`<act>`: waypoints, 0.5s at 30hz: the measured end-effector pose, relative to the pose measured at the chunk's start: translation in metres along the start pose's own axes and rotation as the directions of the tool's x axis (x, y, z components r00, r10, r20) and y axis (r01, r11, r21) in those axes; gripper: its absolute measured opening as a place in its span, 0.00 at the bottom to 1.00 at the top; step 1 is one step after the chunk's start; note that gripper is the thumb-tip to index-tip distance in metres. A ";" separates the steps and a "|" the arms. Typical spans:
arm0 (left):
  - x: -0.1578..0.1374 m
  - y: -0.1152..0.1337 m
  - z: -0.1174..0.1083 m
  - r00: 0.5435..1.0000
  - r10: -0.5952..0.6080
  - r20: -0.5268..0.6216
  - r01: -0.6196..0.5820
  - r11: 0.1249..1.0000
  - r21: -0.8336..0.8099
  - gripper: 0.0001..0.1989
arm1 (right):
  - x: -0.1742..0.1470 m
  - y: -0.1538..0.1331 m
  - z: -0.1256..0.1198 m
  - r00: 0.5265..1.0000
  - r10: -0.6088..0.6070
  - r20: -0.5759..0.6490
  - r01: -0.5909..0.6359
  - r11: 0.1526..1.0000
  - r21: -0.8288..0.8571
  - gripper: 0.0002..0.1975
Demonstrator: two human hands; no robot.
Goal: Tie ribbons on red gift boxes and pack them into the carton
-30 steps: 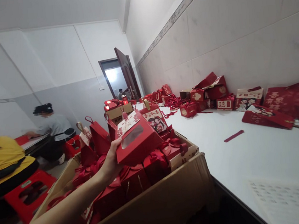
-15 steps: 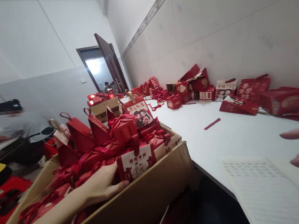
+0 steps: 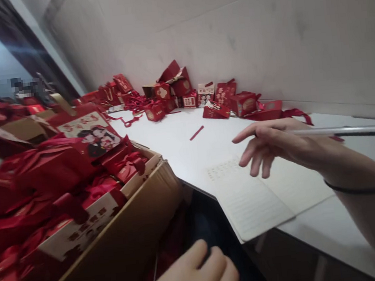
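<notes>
My right hand (image 3: 275, 147) hovers over an open notebook (image 3: 257, 204), with a pen (image 3: 337, 131) lodged at the base of the thumb and pointing off to the right. Its fingers reach loosely forward and down. Rows of small handwriting mark the top of the notebook's left page. At the bottom edge, my left hand (image 3: 201, 275) is curled and somewhat blurred, beside the cardboard box (image 3: 132, 226); no object shows in it. Red gift boxes (image 3: 48, 168) with ribbons fill the cardboard box, and one with a printed couple (image 3: 88, 133) stands up among them.
Along the wall, more red boxes (image 3: 182, 89) and ribbons stand on the white table (image 3: 167, 138). A short red strip (image 3: 196, 133) lies on the tabletop. The table's front edge runs below the notebook. A person (image 3: 24, 88) is blurred near the doorway.
My left hand has come out of the cardboard box toward the bottom middle. My right hand has moved further into view, showing the pen. The view has swung right and closer to the notebook.
</notes>
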State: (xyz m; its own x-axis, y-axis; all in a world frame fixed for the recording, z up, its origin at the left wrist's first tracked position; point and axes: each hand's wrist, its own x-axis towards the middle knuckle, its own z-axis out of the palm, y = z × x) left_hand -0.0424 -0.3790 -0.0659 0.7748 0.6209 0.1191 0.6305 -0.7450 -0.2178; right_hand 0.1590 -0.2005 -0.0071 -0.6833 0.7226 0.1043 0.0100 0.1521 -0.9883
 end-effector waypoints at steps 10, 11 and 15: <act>0.028 -0.024 0.060 0.995 -0.028 0.094 0.040 0.991 -0.126 0.28 | -0.002 -0.009 0.012 0.979 0.008 -0.205 0.023 0.989 0.146 0.34; 0.028 -0.026 0.060 0.995 -0.004 0.097 0.020 0.988 -0.155 0.27 | -0.003 -0.011 0.013 0.968 -0.035 -0.250 0.069 0.989 0.131 0.34; 0.027 -0.029 0.069 0.993 -0.013 0.117 0.038 0.977 -0.209 0.26 | -0.001 -0.014 0.012 0.875 -0.201 -0.439 0.240 0.970 0.034 0.37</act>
State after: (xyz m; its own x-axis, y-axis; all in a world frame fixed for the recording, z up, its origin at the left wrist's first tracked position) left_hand -0.0429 -0.3237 -0.1236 0.7556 0.6550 0.0083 0.6551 -0.7555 -0.0055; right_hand 0.1508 -0.2116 0.0052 -0.2796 0.8983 0.3391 -0.1794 0.2981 -0.9375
